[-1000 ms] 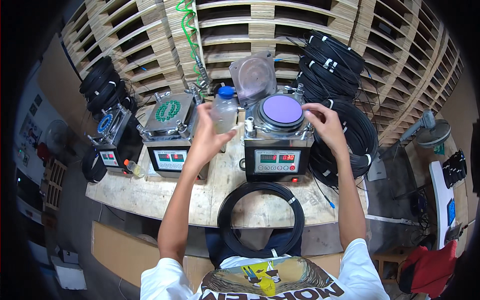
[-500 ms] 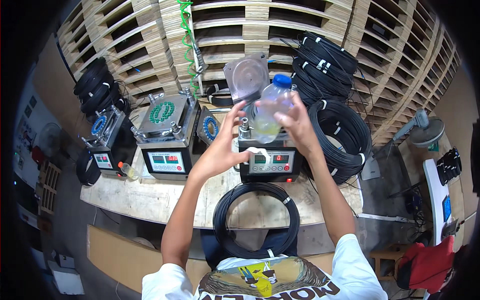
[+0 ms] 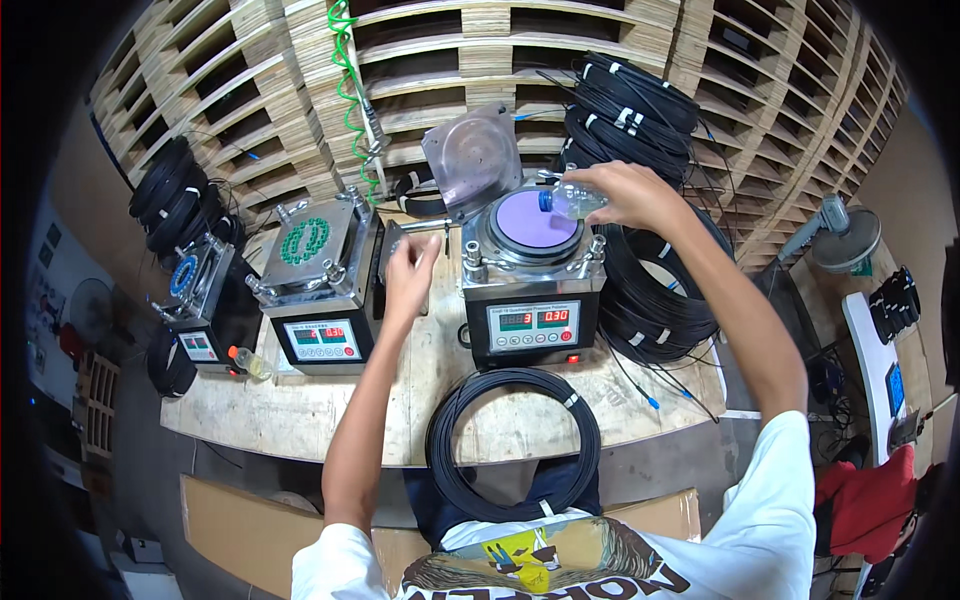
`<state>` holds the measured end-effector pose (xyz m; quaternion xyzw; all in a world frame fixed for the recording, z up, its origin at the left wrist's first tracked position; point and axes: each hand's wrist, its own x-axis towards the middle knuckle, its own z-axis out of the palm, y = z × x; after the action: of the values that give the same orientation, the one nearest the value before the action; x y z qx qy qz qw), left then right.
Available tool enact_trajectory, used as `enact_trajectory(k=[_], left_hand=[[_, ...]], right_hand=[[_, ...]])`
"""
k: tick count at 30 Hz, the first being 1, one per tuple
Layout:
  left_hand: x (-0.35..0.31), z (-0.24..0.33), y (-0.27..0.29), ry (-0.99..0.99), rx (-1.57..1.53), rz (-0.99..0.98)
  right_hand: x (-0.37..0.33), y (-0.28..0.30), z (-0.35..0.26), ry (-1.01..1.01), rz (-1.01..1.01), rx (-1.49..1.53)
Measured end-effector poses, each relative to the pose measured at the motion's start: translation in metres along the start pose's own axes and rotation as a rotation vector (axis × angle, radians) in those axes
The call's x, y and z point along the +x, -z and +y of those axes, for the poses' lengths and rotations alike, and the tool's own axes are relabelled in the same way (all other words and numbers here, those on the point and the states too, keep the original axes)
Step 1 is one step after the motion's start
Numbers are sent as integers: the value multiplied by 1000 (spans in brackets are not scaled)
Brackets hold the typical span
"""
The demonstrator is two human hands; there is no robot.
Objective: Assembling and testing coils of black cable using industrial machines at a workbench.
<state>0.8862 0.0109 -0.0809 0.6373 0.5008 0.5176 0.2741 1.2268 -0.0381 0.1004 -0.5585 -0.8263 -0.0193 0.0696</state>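
My right hand (image 3: 635, 193) grips a clear plastic bottle (image 3: 578, 201) with a blue cap. The bottle lies tilted on its side, its cap pointing left over the round purple pad (image 3: 535, 219) of the right-hand polishing machine (image 3: 532, 320). My left hand (image 3: 410, 278) is closed, fingers pinched together, beside a dark fixture plate (image 3: 388, 255) standing between two machines. What those fingers hold, if anything, is hidden. A black coiled cable (image 3: 440, 440) rests at the table's front edge, in front of my body.
Left of me stand two more polishing machines, one carrying a plate with green connectors (image 3: 305, 241), the other blue ones (image 3: 184, 275). A small bottle with an orange cap (image 3: 250, 362) lies nearby. A metal plate (image 3: 475, 155) leans behind. Black cable coils (image 3: 640, 120) are stacked right.
My hands have moved apart. The bottle went from upright between them to tipped over the purple pad in my right hand. My left hand moved left and closed.
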Motion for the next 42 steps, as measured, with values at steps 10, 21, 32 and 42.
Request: enact_trajectory(k=[10, 21, 32, 42], left_hand=[[88, 59, -14, -289, 106, 41], [92, 51, -15, -330, 188, 57], [85, 53, -16, -254, 79, 61], [86, 51, -21, -282, 88, 59]], right_hand=[[52, 1, -32, 412, 37, -361], [68, 7, -14, 199, -128, -549], [78, 8, -67, 428, -68, -631], [92, 2, -2, 238, -64, -567]])
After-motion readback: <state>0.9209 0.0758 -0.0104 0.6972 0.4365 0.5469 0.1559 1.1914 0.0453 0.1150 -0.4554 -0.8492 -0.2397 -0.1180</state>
